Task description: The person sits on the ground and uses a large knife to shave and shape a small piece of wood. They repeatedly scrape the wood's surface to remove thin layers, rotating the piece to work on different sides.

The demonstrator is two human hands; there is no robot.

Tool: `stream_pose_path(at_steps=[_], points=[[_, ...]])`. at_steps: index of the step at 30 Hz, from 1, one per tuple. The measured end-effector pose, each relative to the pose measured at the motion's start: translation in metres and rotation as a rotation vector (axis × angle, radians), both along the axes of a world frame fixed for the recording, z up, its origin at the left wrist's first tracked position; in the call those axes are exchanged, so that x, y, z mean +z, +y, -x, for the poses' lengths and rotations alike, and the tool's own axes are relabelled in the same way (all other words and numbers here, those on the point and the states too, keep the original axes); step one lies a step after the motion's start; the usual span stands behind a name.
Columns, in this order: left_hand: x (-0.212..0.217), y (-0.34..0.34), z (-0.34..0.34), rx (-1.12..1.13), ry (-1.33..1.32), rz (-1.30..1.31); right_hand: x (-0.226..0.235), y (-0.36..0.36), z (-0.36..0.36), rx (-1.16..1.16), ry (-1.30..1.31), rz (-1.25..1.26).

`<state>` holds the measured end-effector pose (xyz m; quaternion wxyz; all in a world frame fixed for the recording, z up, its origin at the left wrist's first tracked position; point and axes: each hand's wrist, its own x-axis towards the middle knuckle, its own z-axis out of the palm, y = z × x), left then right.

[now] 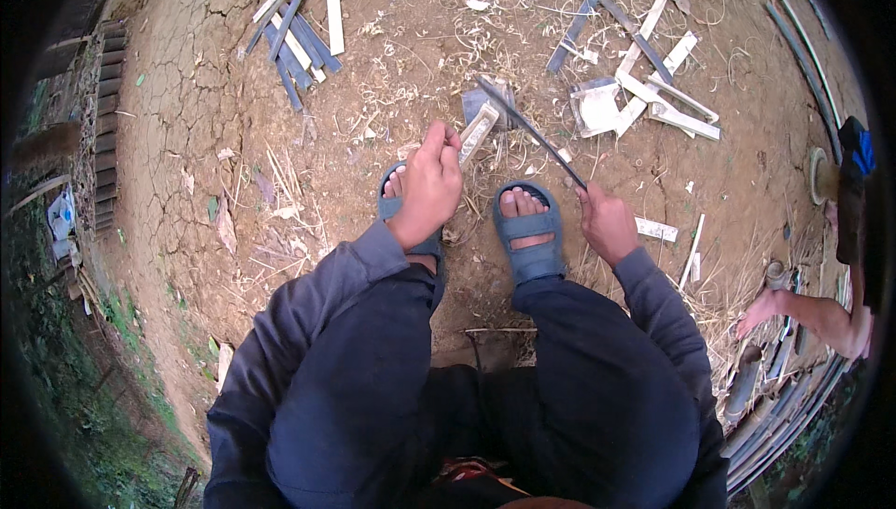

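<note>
My left hand [429, 184] is closed round the near end of a short pale bamboo strip [479, 130], which points up and away from it. In my right hand [609, 223] is a long, thin, dark knife [534, 134], gripped at its near end. Its blade slants up to the left, and its far end lies over a dark flat piece [478, 106] on the ground just beyond the strip. I cannot tell whether blade and strip touch. Both hands are low, near my sandalled feet, with curled shavings [411, 70] around.
Dark and pale bamboo strips [297, 31] lie at the far left. More split pieces [667, 108] lie at the far right. Another person's bare foot [763, 311] is at the right, near long bamboo poles [784, 425]. Plants [65, 378] grow at the left edge.
</note>
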<state>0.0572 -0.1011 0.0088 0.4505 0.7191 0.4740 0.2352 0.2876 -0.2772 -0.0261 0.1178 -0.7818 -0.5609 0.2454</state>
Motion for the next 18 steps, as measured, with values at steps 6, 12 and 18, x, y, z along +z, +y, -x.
stream_pose_path(at_steps=[6,12,18], points=[[0.005,0.001,-0.003,0.004,-0.009,0.039,0.000,-0.001,0.011,-0.013,0.021,-0.048],[0.004,0.004,-0.010,-0.017,0.026,-0.073,-0.004,-0.009,0.006,0.024,-0.007,0.019],[0.005,0.002,-0.012,0.014,-0.009,-0.058,-0.007,-0.011,0.009,0.003,0.004,-0.021]])
